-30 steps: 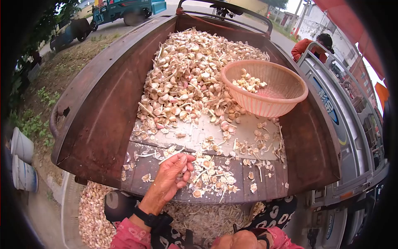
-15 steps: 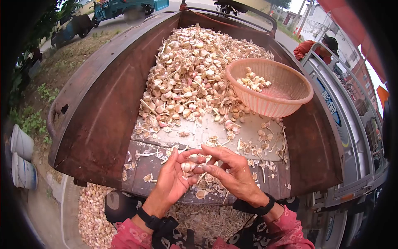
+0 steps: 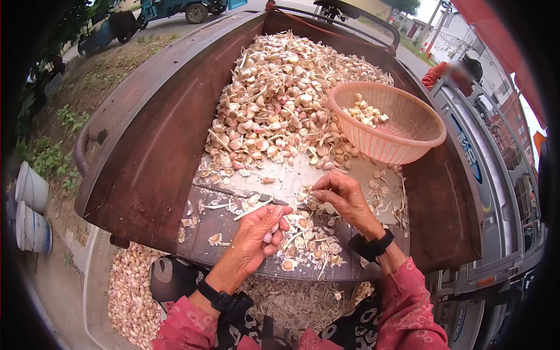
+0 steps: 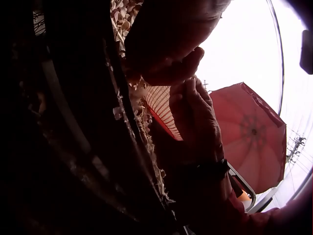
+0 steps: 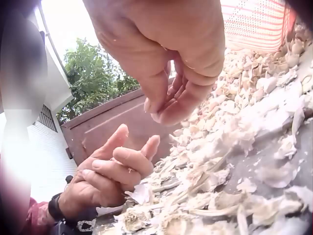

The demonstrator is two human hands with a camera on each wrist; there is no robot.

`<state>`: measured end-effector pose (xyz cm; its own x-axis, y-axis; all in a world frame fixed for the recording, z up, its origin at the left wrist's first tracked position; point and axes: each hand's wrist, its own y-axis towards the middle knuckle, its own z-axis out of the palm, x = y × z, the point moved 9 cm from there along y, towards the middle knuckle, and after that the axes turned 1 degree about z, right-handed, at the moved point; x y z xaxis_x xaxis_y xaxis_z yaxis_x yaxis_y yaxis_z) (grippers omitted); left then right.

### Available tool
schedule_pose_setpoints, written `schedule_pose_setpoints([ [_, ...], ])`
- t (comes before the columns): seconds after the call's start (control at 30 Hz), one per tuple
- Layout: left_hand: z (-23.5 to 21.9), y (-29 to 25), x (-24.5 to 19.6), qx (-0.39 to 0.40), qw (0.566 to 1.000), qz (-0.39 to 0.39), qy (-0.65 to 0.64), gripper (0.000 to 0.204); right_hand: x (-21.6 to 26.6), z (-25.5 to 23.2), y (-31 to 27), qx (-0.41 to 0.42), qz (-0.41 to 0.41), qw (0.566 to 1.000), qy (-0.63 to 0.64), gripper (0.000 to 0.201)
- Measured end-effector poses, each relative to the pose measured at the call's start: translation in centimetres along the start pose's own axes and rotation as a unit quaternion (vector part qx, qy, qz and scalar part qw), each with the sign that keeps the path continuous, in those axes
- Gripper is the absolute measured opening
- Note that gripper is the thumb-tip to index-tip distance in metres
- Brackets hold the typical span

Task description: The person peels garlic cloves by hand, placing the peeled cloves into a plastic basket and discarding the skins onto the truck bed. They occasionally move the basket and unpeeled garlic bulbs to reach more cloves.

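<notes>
My left hand [image 3: 255,236] is curled round garlic cloves [image 3: 269,234] above the front of the cart bed, its thumb over them. To its right and slightly farther away, my right hand [image 3: 345,199] hangs over loose skins [image 3: 303,233], thumb and fingertips drawn together. In the right wrist view, the right hand [image 5: 168,63] shows no clove between its tips, and the left hand [image 5: 110,171] is below with bent fingers. The left wrist view is dark; the right hand [image 4: 195,115] appears there in front of the basket [image 4: 164,105]. A large garlic heap [image 3: 280,99] lies beyond both hands.
The pink basket [image 3: 388,149], holding some peeled cloves [image 3: 366,112], stands at the heap's right. Rusty metal walls [image 3: 157,134] flank the bed. Below its front edge is a crate [image 3: 93,291] of cloves. Buckets [image 3: 32,227] stand left; another person [image 3: 434,74] is at right.
My right hand came into view, met the left at the cloves, then moved away to the right and forward. The left fingers opened out and have curled round the cloves again.
</notes>
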<state>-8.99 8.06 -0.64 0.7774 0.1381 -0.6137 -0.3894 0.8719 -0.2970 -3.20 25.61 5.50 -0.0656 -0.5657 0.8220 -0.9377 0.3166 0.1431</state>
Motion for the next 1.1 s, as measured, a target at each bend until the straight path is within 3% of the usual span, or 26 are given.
schedule_pose_setpoints([
  [0.03,0.4,0.0,0.1,0.013,1.0,-0.005,0.012,0.033,0.4,1.6,-0.7,0.035,0.058,0.981,0.182,0.006],
  [0.1,0.5,-0.4,0.2,0.005,1.0,-0.012,0.025,0.035,3.6,3.6,-2.1,0.079,0.03,0.971,0.223,0.007],
  [0.17,1.1,-0.6,1.2,0.044,0.997,-0.058,0.018,0.032,6.1,4.4,-2.7,0.086,-0.042,0.988,0.119,0.007],
  [0.23,1.0,-0.5,1.7,0.068,0.996,-0.046,0.03,0.028,7.4,4.9,-2.9,0.077,-0.088,0.992,0.053,0.009],
  [0.33,0.5,-0.5,1.2,0.046,0.998,-0.006,-0.032,0.021,9.8,5.0,-4.0,-0.045,-0.195,0.977,-0.077,0.017],
  [0.47,0.5,-1.0,1.3,0.019,0.998,-0.001,-0.067,0.02,9.9,5.0,-5.3,-0.139,-0.188,0.965,-0.116,0.015],
  [0.57,0.4,-1.4,0.4,0.001,0.997,0.014,-0.072,0.019,9.2,3.1,-5.8,-0.159,-0.13,0.977,-0.063,0.012],
  [0.63,-1.0,-1.3,-0.5,-0.025,0.99,0.035,-0.132,0.015,5.4,3.7,-5.2,0.032,0.039,0.999,0.017,0.013],
  [0.67,-1.0,-1.2,-0.7,-0.014,0.989,0.038,-0.14,0.015,4.6,3.6,-5.0,0.079,-0.009,0.996,-0.051,0.017],
  [0.7,-0.6,-1.1,-0.7,-0.009,0.989,0.037,-0.14,0.015,3.3,2.2,-4.4,0.075,-0.008,0.996,-0.055,0.017],
  [0.77,0.1,-1.4,-0.8,-0.013,0.988,0.027,-0.15,0.016,2.8,-1.4,-1.7,0.01,-0.068,0.971,-0.227,0.017],
  [0.83,0.1,-1.2,-0.5,0.011,0.989,0.031,-0.147,0.016,1.0,-4.5,1.4,-0.07,-0.055,0.958,-0.274,0.014],
  [0.93,-0.1,-0.9,-0.8,0.01,0.996,0.034,-0.086,0.016,-3.7,-4.6,4.5,-0.051,0.008,0.945,-0.322,0.013],
  [1.03,-0.8,-0.6,-0.8,-0.003,0.997,0.027,-0.071,0.015,-4.1,-3.6,4.8,-0.078,-0.063,0.943,-0.318,0.017],
  [1.07,-0.8,-0.5,-0.8,-0.005,0.997,0.027,-0.07,0.015,-3.9,-3.5,4.6,-0.077,-0.064,0.943,-0.317,0.017],
  [1.1,-0.8,-0.5,-0.8,-0.006,0.997,0.026,-0.068,0.015,-4.8,-3.7,4.4,-0.062,-0.007,0.972,-0.226,0.019],
])
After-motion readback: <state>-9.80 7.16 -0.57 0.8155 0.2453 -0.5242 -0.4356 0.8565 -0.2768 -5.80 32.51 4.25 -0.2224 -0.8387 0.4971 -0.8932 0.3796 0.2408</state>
